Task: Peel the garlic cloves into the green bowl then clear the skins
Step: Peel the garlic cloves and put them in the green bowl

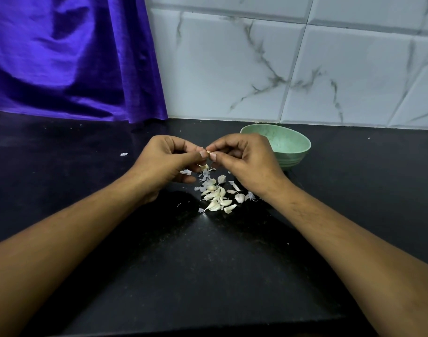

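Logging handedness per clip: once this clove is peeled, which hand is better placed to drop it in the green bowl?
Probably the right hand: it is close beside the green bowl. The left hand lies beyond the clove both pinch, and would need to cross over.

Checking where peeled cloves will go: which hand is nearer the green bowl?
Right. The right hand sits just left of the green bowl, overlapping its rim; the left hand is farther left.

Black speckled countertop (208, 276) meets a white, grey-veined tile wall (305, 69); shiny purple cloth (62, 57) (deeply creased) hangs behind.
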The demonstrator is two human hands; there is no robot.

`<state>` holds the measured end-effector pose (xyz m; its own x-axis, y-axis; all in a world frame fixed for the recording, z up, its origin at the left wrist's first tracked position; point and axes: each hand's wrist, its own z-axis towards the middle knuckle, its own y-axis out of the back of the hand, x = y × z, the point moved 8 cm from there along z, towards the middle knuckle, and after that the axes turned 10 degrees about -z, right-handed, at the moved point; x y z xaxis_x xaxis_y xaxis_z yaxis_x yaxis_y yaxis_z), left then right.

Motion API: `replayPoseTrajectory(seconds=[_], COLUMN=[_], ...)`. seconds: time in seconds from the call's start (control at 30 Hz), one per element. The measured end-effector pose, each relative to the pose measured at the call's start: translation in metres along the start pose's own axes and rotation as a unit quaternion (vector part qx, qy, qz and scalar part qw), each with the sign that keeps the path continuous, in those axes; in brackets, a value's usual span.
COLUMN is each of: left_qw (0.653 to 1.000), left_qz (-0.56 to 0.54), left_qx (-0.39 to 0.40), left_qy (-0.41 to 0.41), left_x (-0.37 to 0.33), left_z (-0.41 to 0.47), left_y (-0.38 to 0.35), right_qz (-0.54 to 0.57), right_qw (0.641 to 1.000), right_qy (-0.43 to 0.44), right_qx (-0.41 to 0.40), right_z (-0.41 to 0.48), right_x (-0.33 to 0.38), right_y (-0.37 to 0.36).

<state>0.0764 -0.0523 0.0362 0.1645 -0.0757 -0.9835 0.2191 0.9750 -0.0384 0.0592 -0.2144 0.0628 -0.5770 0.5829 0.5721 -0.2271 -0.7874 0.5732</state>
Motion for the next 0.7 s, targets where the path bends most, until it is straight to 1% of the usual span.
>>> replayPoseTrajectory(seconds=[0.27, 0.5, 0.7], left_qw=[1.000, 0.999, 0.999], left_qz=[0.005, -0.017, -0.009], left_qx=[0.001, -0.031, -0.034], left_qy=[-0.001, 0.010, -0.002], left_x=[-0.0025, 0.0015, -0.0005], left_z=[-0.0018, -0.0003, 0.0008], left_y=[-0.0015, 0.0007, 0.0005], right_qz=[-0.024, -0.044, -0.018], right_qw=[1.000, 0.999, 1.000], right_qy=[0.001, 0.020, 0.014], right_qx=[0.007, -0.009, -0.009], right_z=[-0.0003, -0.0004, -0.0001], right_x=[0.0032, 0.0089, 0.0071], right_y=[0.0009, -0.0012, -0.0012])
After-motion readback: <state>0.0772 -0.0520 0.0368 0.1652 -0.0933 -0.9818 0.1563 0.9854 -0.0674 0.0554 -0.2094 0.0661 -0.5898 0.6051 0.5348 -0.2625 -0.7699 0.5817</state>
